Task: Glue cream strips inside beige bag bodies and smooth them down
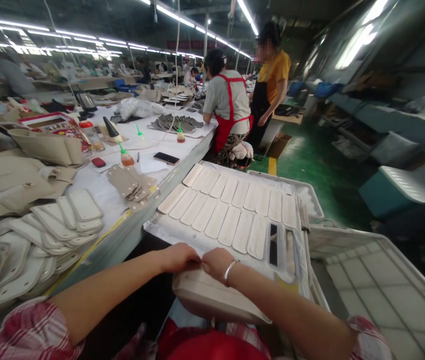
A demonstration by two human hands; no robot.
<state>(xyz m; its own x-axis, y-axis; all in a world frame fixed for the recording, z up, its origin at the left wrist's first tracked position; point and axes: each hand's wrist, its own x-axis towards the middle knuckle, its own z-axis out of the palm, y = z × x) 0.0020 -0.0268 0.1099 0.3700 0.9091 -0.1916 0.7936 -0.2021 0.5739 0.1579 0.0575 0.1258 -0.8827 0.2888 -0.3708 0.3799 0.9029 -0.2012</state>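
A: What's being held, & where?

B: A beige piece (216,297), leather-like, smooth, w/ a rounded lower edge, is held low & central, just on the near side of a flat board (167,226).

A: State of the fingers?

B: Left hand (181,257) & right hand (217,265) are brought nearly together at the piece's upper edge; the fingers of both are clamped on it, tips pinched close, tho the exact contact is partly hidden. A shiny silver bangle (229,272) is worn on the R wrist.

A: And on the board?

B: Pale strips (228,230), long w/ rounded ends, are laid side by side in two neat rows over a whitish, wrinkled covering. Near the R end a dark, narrow rectangle (273,244) is seen.

A: What's been put on the desk (137,239), L side?

B: White panels (84,205), flat & round-cornered, some w/ small metal studs, are heaped in overlapping layers. Taupe pieces (127,182), studded too, are fanned out near the edge. By them a squeeze bottle (126,159) w/ green tip & amber liquid is stood upright, & a glossy black phone (166,158) is laid flat.

A: R side?

B: A whitish crate (370,280), prob. plastic, its inner wall marked w/ a grid, is set beside the board.
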